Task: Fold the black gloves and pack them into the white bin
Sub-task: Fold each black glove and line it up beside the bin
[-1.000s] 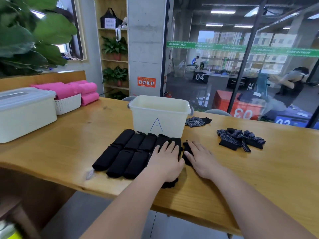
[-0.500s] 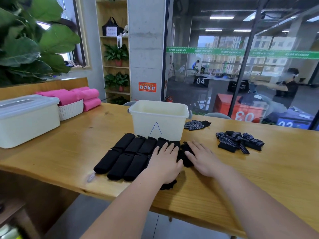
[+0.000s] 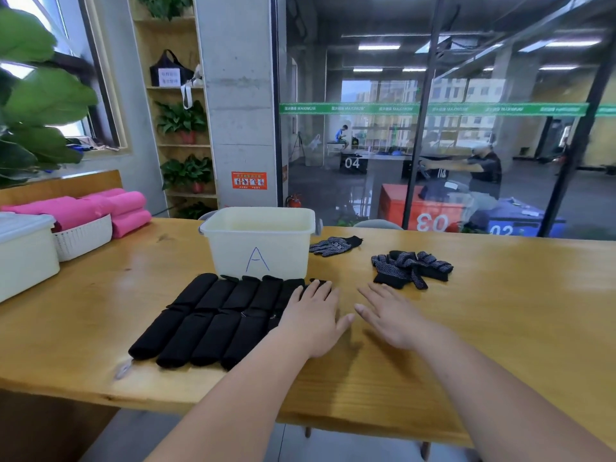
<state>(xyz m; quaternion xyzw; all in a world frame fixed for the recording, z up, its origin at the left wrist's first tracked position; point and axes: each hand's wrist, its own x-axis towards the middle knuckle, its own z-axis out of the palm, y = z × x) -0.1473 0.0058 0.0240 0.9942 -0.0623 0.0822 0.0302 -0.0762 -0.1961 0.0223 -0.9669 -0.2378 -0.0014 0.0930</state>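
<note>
Several folded black gloves (image 3: 213, 315) lie in two rows on the wooden table (image 3: 500, 328), right in front of the white bin (image 3: 258, 246) marked "A". My left hand (image 3: 313, 316) lies flat with straight fingers on the right end of the rows, covering the glove under it. My right hand (image 3: 388, 311) hovers flat over bare table just to the right, holding nothing. A pile of unfolded dotted black gloves (image 3: 411, 268) sits further right. One single dotted glove (image 3: 335, 245) lies beside the bin's right side.
A lidded white box (image 3: 23, 251) and a white basket (image 3: 83, 236) with pink rolled cloths (image 3: 128, 210) stand at the table's left. A glass wall runs behind the table. A small scrap (image 3: 123, 370) lies near the front edge.
My right hand has lifted off the black glove and moved right onto bare table. My left hand slid the glove left against the folded rows. The camera tilted up slightly.
</note>
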